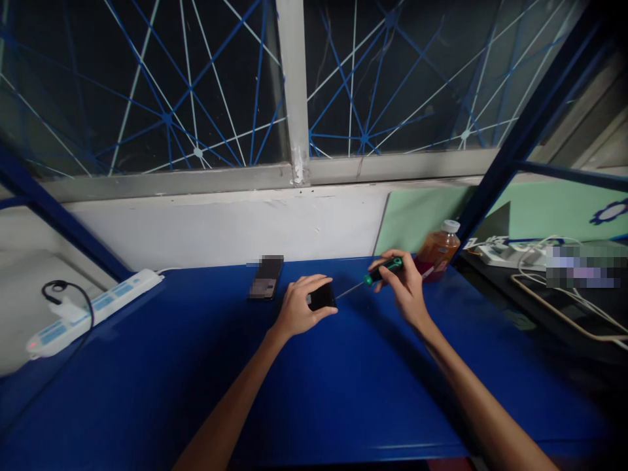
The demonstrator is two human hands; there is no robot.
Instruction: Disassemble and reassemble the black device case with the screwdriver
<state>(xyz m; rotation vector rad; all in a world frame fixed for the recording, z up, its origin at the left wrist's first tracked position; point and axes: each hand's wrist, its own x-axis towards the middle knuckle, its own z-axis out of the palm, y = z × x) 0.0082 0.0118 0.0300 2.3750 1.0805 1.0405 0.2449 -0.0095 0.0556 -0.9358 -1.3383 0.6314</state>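
Near the middle of the blue table, my left hand [301, 307] is closed on a small black object [322, 297], with fingers along its far edge and the thumb along its near edge. My right hand [401, 282] grips a screwdriver [390, 267] by its green and black handle. The thin metal shaft points left and down, and its tip is at the right end of the black object; whether they touch I cannot tell. Behind my left hand lies a dark phone-like object [266, 278], partly blurred out.
A white power strip [101, 313] with a black cable lies at the left. A bottle of orange-red drink [439, 252] stands behind my right hand. White cables [564, 294] lie on a dark surface at the right. Blue posts rise either side of the table [294, 405].
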